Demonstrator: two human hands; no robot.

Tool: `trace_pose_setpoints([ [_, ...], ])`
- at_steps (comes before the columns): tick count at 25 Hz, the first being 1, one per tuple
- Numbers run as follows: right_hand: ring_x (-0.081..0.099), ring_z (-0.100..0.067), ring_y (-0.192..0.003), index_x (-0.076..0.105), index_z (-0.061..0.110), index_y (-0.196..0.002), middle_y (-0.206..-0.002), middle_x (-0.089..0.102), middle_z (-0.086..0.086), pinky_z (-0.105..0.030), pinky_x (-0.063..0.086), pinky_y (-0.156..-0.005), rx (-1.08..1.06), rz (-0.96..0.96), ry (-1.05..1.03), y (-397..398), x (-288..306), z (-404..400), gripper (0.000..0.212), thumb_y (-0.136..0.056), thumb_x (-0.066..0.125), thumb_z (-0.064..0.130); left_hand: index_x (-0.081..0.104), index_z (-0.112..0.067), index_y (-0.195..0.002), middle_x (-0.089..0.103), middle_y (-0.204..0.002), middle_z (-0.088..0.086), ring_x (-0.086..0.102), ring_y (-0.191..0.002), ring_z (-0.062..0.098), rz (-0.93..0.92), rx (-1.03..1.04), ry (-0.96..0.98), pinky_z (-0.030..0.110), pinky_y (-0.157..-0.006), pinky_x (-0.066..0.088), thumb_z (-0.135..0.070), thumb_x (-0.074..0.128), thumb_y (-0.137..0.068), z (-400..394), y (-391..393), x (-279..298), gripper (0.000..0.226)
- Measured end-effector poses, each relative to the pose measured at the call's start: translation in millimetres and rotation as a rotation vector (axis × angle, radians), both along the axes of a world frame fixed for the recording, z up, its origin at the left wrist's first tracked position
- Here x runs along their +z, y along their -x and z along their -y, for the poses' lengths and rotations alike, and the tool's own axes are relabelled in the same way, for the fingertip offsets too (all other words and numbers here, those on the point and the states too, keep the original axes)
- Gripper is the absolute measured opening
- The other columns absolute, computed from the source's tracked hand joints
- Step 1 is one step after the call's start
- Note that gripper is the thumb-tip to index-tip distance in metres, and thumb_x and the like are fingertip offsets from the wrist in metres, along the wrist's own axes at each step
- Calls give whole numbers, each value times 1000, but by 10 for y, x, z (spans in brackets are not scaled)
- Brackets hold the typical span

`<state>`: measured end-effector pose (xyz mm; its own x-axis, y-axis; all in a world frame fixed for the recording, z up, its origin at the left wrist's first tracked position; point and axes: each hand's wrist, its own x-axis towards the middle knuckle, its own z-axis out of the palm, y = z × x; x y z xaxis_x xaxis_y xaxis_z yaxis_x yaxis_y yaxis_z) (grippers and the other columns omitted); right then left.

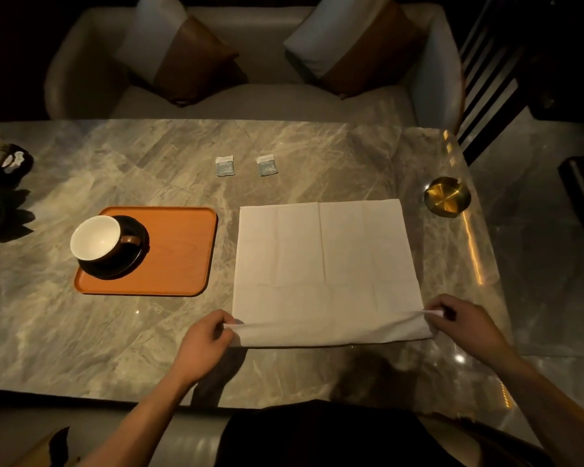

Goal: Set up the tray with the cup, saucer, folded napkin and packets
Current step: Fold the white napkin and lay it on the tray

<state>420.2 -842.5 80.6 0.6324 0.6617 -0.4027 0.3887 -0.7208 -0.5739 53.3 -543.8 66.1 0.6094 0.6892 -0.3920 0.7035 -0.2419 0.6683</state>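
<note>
A white napkin lies spread flat on the marble table, right of centre. My left hand pinches its near left corner and my right hand pinches its near right corner; the near edge is lifted and starts to roll over. An orange tray sits to the left. On its left part stands a dark saucer with a cup on it, white inside, handle to the right. Two small pale blue packets lie side by side on the table beyond the napkin.
A round brass ashtray sits near the table's right edge. Dark objects stand at the far left edge. A sofa with two cushions runs behind the table. The table's near edge is close to my body.
</note>
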Motion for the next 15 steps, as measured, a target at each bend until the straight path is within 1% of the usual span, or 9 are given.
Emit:
trace_pose_setpoints([
  [2, 64, -10, -77, 66, 34, -83, -80, 70, 9, -24, 47, -66, -58, -11, -14, -97, -9, -125, 15, -87, 70, 20, 67, -17, -89, 69, -90, -1, 64, -89, 19, 74, 186, 164, 40, -81, 53, -6, 58, -92, -185, -143, 19, 15],
  [4, 65, -15, -79, 67, 32, -85, -82, 70, 3, -28, 50, -69, -136, -40, -60, -204, -20, -230, 13, -87, 71, 20, 70, -16, -91, 70, -93, 3, 63, -92, 20, 133, 333, 282, 38, -83, 51, -12, 59, -94, -352, -288, 32, 12],
  [6, 65, -18, -80, 69, 31, -84, -83, 70, 1, -31, 51, -70, -214, -85, -129, -306, -17, -344, 14, -86, 71, 17, 70, -15, -93, 71, -89, 1, 63, -87, 18, 197, 420, 363, 31, -76, 51, -15, 59, -95, -495, -430, 30, 11],
  [9, 64, -21, -81, 69, 29, -85, -85, 69, -1, -37, 54, -72, -286, -160, -194, -460, 12, -556, 10, -89, 68, 20, 68, -11, -95, 70, -81, 3, 62, -73, 16, 333, 487, 490, 28, -66, 50, -12, 59, -96, -695, -628, 6, 10],
  [12, 64, -21, -88, 67, 28, -91, -92, 68, -1, -41, 56, -77, -282, -200, -197, -627, 28, -773, 5, -92, 65, 24, 68, -11, -97, 70, -77, 4, 63, -63, 13, 372, 514, 513, 22, -53, 52, -12, 59, -96, -874, -807, -25, 9],
  [13, 64, -22, -88, 67, 27, -92, -93, 68, -1, -41, 56, -77, -287, -210, -207, -694, 21, -847, 3, -92, 65, 25, 69, -11, -97, 70, -75, 4, 62, -60, 12, 384, 534, 515, 20, -50, 51, -12, 59, -96, -935, -872, -39, 9],
  [15, 64, -21, -88, 66, 28, -93, -94, 68, 0, -37, 55, -73, -301, -216, -226, -810, 11, -995, 2, -92, 65, 28, 69, -11, -96, 68, -70, 4, 59, -53, 12, 404, 572, 518, 19, -44, 47, -12, 59, -96, -1043, -998, -48, 9],
])
